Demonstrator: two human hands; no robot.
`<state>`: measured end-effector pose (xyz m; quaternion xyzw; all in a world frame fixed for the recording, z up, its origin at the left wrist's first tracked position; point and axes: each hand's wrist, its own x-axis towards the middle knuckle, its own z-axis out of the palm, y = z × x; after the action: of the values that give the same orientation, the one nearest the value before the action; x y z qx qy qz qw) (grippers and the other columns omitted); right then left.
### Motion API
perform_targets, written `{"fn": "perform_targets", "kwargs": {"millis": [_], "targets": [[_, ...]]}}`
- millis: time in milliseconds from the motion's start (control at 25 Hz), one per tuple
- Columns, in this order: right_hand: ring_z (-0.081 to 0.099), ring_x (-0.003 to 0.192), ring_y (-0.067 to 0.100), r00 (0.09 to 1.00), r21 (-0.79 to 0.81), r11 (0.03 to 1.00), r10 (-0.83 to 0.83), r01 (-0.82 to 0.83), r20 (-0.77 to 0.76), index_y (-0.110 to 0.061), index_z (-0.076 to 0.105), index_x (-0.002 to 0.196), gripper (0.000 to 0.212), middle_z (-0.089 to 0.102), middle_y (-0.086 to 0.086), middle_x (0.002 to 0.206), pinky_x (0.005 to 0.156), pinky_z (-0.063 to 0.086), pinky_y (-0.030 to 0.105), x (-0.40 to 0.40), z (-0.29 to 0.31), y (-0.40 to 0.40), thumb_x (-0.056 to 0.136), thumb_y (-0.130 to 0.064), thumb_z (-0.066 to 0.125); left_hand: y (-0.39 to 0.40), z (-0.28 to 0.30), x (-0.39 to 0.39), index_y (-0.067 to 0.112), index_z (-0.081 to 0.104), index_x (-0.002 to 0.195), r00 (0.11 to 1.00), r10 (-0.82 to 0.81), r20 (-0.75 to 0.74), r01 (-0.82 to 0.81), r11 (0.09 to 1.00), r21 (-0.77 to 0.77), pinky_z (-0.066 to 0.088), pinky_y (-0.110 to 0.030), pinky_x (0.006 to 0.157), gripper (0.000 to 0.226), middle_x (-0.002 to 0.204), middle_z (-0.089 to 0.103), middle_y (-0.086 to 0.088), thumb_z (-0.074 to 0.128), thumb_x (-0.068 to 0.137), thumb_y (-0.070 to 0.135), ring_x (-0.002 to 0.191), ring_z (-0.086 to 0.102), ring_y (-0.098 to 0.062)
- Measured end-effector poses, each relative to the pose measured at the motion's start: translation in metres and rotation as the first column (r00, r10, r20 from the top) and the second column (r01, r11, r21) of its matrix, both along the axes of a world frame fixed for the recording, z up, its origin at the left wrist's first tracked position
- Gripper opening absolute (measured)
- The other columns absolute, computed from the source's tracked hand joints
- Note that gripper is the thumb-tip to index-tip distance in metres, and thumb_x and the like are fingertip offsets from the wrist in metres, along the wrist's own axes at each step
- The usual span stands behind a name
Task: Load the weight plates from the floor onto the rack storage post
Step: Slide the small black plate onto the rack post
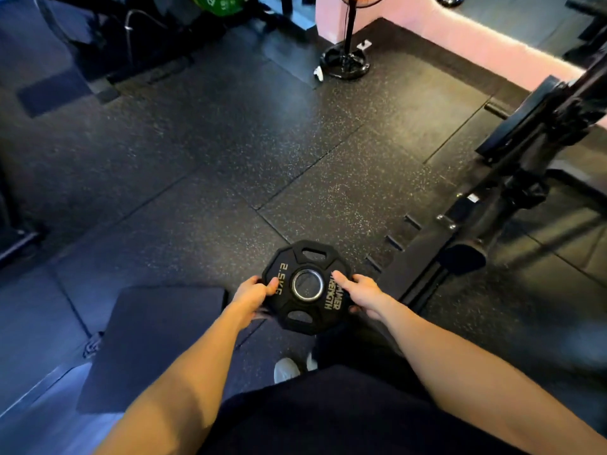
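the person's dark clothing [328, 415] fills the bottom edge of the view, with both bare forearms extending forward from it. just beyond, the toes of two white shoes [286, 370] show on the floor.

the left hand [254, 292] grips the left rim of the weight plate [307, 292]; its thumb lies across the plate face beside the "2.5 kg" marking, and the remaining fingers curl under the rim, out of sight. the right hand [361, 292] grips the right rim; its thumb presses on the face near the "hammer strength" lettering, and the other fingers wrap around the edge, mostly hidden. both hands are closed on the plate.

the weight plate is black, with a polygonal outline, grip cut-outs and a metal-ringed centre hole. it is held roughly flat, face toward the camera, above the speckled rubber floor [230, 152]. it cannot be determined whether the plate touches the floor.

a dark rectangular pad [154, 343] lies on the floor to the left, below the left forearm.

to the right of the plate, the black rack frame [512, 182] runs diagonally toward the upper right. a stub post [466, 256] with a rounded end projects from it, near the plate but apart from it.

farther off, a fan stand [345, 62] with a round base stands by the pink wall [460, 31].
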<state>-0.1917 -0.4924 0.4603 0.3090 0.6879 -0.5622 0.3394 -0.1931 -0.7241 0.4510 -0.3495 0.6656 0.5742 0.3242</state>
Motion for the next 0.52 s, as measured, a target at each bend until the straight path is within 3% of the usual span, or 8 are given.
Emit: {"fn": "perform_targets", "kwargs": {"millis": [160,280,400,520], "targets": [[0.054,0.068,0.01,1.0,0.017,1.0,0.004,-0.004,-0.023,-0.016,0.054,0.107,0.034,0.058,-0.007,0.08,0.048,0.04,0.024,-0.103,-0.015,0.001,0.092,-0.047,0.054,0.003,-0.008,-0.103,0.011,0.051,0.125,1.0,-0.007,-0.008,0.006,1.0,-0.028,0.057,-0.037,0.064,0.041,0.106,0.065,-0.01,0.064,0.091,0.03,0.075,0.063,-0.025],[0.055,0.071,0.012,0.999,0.03,1.0,0.006,-0.005,-0.035,-0.008,0.056,0.115,0.047,0.059,-0.005,0.083,0.048,0.04,0.025,-0.192,-0.024,0.013,0.091,-0.049,0.053,0.016,-0.011,-0.196,0.008,0.054,0.121,0.999,-0.021,-0.033,0.018,0.998,-0.062,0.056,-0.036,0.063,0.038,0.102,0.066,-0.012,0.063,0.091,0.029,0.076,0.063,-0.026],[0.059,0.09,0.019,0.998,0.02,1.0,0.023,-0.022,-0.052,-0.008,0.052,0.127,0.061,0.064,0.0,0.104,0.052,0.04,0.027,-0.285,-0.015,0.036,0.088,-0.055,0.054,0.039,0.001,-0.286,0.004,0.057,0.108,0.998,-0.023,-0.052,0.02,0.998,-0.065,0.051,-0.032,0.05,0.026,0.091,0.064,-0.013,0.061,0.093,0.025,0.071,0.059,-0.025],[0.059,0.1,0.023,0.997,0.057,0.998,-0.006,0.01,-0.076,-0.008,0.036,0.144,0.078,0.058,0.005,0.128,0.055,0.041,0.029,-0.366,-0.001,0.059,0.087,-0.057,0.055,0.061,0.012,-0.365,0.01,0.051,0.082,0.997,-0.044,-0.062,0.04,0.997,-0.067,0.052,-0.033,0.056,0.016,0.082,0.061,-0.01,0.058,0.094,0.018,0.068,0.055,-0.023]]}}
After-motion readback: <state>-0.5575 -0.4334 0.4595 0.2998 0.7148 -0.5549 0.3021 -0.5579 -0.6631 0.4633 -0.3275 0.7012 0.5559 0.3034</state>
